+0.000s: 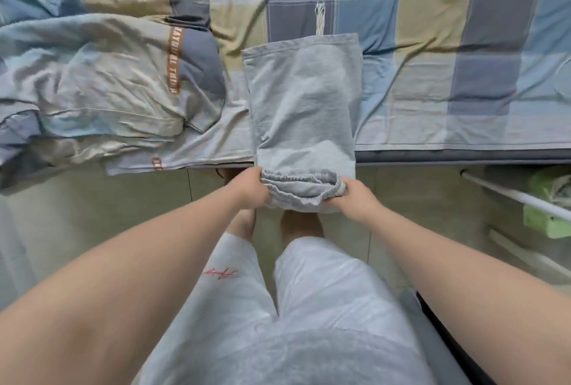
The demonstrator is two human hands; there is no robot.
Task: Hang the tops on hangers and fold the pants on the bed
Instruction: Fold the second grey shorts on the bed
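A pair of light grey pants (304, 112) lies in the middle of the frame, folded lengthwise into a long narrow strip that runs from the centre of the checked bed sheet (432, 44) down past the bed's near edge. The leg ends sit flat at the upper end of the strip, with a pale fringed drawstring (319, 18) showing just above them on the sheet. The gathered elastic waistband (301, 186) hangs off the bed edge, lifted clear of the mattress. The left hand (251, 188) has its fingers closed on the waistband's left end, and the right hand (355, 197) has its fingers clamped on the right end (the fingertips themselves are hidden under the cloth). Both bare forearms reach up from the lower corners of the frame. In the upper left a crumpled quilt (92, 84) in the same blue, grey and beige checks is bunched up, a brown lettered strip along one seam. Below the hands, at lower centre, are the person's own pale grey trousers (309, 307) and bare feet on a tiled floor (139, 199). At the right edge, a white rail (509, 194) crosses a green object too blurred to identify.
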